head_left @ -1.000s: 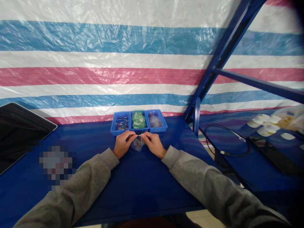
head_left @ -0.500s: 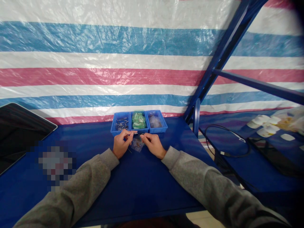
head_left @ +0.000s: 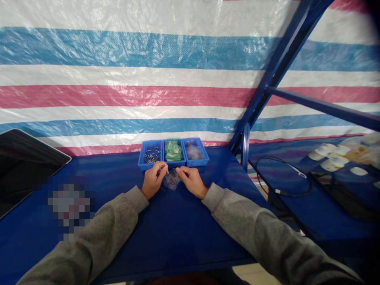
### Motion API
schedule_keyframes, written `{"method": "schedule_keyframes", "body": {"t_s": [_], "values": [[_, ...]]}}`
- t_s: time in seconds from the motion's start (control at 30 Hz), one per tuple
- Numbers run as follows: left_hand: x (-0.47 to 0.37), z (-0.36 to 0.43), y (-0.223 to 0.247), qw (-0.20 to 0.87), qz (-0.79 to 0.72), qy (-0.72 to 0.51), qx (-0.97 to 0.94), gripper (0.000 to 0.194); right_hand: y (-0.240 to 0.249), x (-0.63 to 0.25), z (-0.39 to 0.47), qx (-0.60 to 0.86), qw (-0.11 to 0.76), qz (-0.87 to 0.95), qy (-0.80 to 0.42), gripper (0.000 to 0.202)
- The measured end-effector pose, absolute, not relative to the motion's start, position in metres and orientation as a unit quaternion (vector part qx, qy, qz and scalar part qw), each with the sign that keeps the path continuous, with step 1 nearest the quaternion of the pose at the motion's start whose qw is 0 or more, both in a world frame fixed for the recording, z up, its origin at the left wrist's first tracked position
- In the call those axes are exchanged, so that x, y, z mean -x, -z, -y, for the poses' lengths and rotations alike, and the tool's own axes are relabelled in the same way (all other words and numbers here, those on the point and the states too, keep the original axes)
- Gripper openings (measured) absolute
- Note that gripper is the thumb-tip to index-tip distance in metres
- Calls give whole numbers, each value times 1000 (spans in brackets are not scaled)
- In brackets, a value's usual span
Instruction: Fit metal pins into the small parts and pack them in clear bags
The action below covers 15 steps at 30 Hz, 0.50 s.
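Note:
My left hand (head_left: 153,180) is closed in a pinch, thumb against forefinger, in front of the left blue bin. Whatever its fingertips hold is too small to make out. A short gap separates it from my right hand (head_left: 192,180), also pinching; a tiny dark tip shows at its fingers, its kind unclear. Between and below the hands lies a small clear plastic bag (head_left: 171,182) with small brownish-gold pieces in or on it. Behind stand three blue bins: the left bin (head_left: 141,161) holds thin metal pieces, the middle bin (head_left: 175,163) green packets, the right bin (head_left: 198,162) clear plastic bags.
A dark flat screen (head_left: 26,166) leans in at the left, with a blurred-out patch nearby. At right, a blue metal frame (head_left: 245,146) rises beside a second surface bearing a black cable (head_left: 285,194), white round pieces (head_left: 334,162) and a dark flat device (head_left: 341,196). Striped sheeting hangs behind.
My left fingertips have drawn back slightly and curled; the thin light piece that showed between them is out of sight. My right hand has stayed almost in place.

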<state>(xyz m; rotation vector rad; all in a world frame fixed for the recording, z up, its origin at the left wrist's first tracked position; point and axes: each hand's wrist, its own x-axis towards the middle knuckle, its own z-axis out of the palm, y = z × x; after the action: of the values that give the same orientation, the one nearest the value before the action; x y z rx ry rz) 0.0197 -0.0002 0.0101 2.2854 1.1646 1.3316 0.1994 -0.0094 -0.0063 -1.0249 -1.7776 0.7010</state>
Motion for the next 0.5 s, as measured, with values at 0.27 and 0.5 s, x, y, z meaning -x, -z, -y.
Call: {"method": "schedule_keyframes", "body": {"t_s": [0.27, 0.5], "values": [[-19, -2, -9, 102, -373, -440, -810, 23, 7, -199, 9, 416, 473, 725, -278, 42], [-20, -2, -9, 105, -371, -439, -811, 19, 10, -199, 8, 435, 485, 705, -279, 35]]}}
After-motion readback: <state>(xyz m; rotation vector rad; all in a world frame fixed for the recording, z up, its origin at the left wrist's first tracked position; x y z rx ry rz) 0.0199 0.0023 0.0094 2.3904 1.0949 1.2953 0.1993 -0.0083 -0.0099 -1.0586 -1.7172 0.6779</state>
